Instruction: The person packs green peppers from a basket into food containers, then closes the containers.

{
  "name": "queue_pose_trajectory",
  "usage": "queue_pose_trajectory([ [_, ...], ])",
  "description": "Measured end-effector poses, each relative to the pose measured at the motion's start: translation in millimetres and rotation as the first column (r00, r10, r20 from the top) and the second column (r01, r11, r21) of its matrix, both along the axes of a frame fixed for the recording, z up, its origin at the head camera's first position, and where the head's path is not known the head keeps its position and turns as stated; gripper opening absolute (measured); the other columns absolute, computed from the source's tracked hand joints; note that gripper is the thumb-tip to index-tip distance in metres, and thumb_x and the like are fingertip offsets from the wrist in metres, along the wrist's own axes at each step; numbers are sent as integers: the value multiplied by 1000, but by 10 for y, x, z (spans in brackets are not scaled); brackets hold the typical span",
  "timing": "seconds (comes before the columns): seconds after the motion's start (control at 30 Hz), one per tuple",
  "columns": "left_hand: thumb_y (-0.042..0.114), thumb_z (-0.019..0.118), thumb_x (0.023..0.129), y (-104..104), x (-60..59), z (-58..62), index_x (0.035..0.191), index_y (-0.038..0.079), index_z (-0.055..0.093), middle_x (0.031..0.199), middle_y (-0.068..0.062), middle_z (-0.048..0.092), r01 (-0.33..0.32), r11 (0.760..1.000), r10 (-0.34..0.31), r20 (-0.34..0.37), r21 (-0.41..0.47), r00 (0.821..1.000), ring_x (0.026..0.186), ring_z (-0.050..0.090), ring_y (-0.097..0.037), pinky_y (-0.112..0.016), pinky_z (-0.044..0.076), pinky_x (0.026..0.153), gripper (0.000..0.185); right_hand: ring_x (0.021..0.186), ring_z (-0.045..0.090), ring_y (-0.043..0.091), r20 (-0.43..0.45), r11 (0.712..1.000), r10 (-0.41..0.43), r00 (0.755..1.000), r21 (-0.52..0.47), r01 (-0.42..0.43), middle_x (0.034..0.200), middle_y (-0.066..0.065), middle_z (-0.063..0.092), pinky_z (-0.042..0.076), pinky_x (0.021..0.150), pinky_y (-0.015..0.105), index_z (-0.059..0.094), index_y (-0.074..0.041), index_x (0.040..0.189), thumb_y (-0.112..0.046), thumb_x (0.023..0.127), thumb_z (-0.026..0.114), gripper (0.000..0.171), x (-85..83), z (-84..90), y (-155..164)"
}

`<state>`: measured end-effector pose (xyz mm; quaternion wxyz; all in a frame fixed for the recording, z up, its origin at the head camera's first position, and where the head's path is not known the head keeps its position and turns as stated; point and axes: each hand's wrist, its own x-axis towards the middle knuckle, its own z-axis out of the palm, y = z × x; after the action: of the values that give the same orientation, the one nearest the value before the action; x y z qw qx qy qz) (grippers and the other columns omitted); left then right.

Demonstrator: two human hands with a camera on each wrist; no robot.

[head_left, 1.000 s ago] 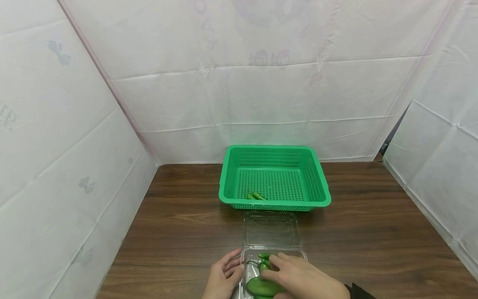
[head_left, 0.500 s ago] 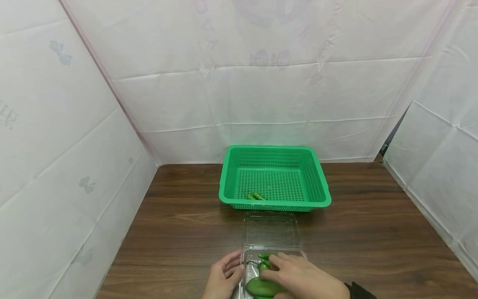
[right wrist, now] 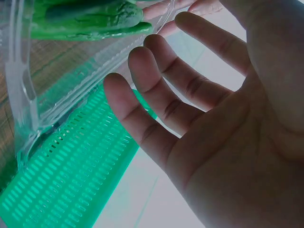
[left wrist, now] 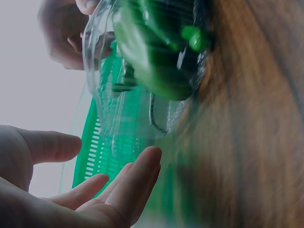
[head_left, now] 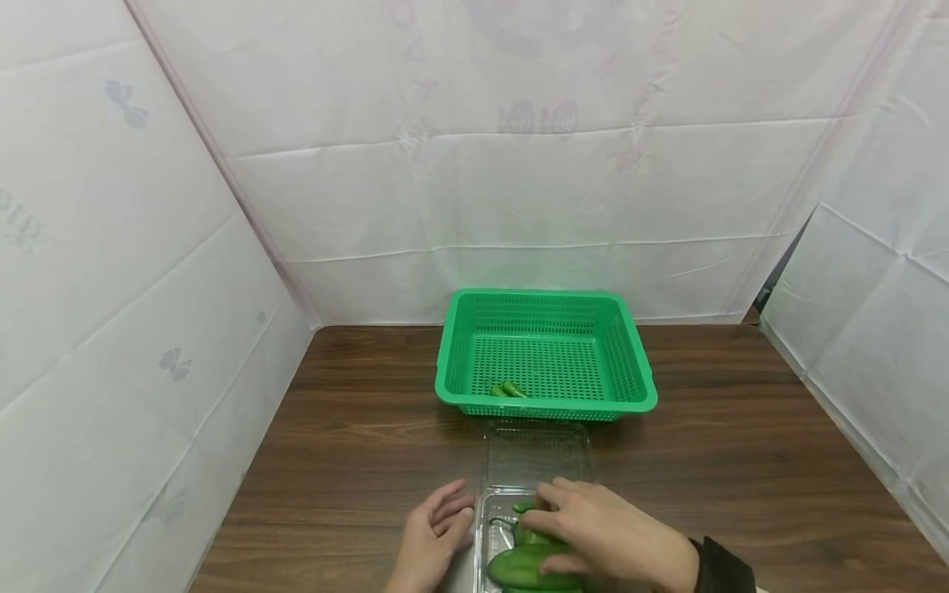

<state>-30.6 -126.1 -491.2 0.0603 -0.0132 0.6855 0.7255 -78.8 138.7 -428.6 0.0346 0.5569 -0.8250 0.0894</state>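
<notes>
Now right hand [head_left: 608, 535] grip loose over cucumber [head_left: 530, 567]; left hand [head_left: 430, 543] released beside tray [head_left: 482, 527]

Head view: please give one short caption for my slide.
Right hand reaches into clear box of green vegetables; left hand beside it.

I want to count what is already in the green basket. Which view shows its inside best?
The head view: it looks down into the basket, where small green peppers lie by the near wall. The left wrist view shows only a blurred piece through the clear box; the right wrist view shows just slotted wall.
</notes>
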Motion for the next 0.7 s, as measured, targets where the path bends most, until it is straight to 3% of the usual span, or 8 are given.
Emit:
queue_pose_trajectory([
  [0.17,2,63,99,-36,-61,45,144,-18,42,130,-40,58,-23,1000,23,-16,-15,1000,115,64,-47,-40,62,85,52,81,50,2,-81,999,1,997,-43,-4,100,-12,56,44,65,16,67,-27,116,-52,88,78,39,-20,-3,-12],
  [0.43,3,63,100,-135,-259,191,145,-10,47,134,-36,58,-106,990,102,-49,-90,994,118,64,-47,-39,61,87,49,81,51,2,-99,998,-2,995,-61,-4,99,-12,56,44,65,15,68,-27,115,-51,88,78,38,-44,22,-10],
  [0.7,6,64,101,-209,-503,269,143,-6,52,134,-31,61,-184,957,155,-140,-224,978,118,65,-42,-33,60,89,46,86,55,5,-118,992,-21,993,-125,6,104,-11,59,49,70,18,68,-26,124,-45,84,84,47,-112,32,-11],
])
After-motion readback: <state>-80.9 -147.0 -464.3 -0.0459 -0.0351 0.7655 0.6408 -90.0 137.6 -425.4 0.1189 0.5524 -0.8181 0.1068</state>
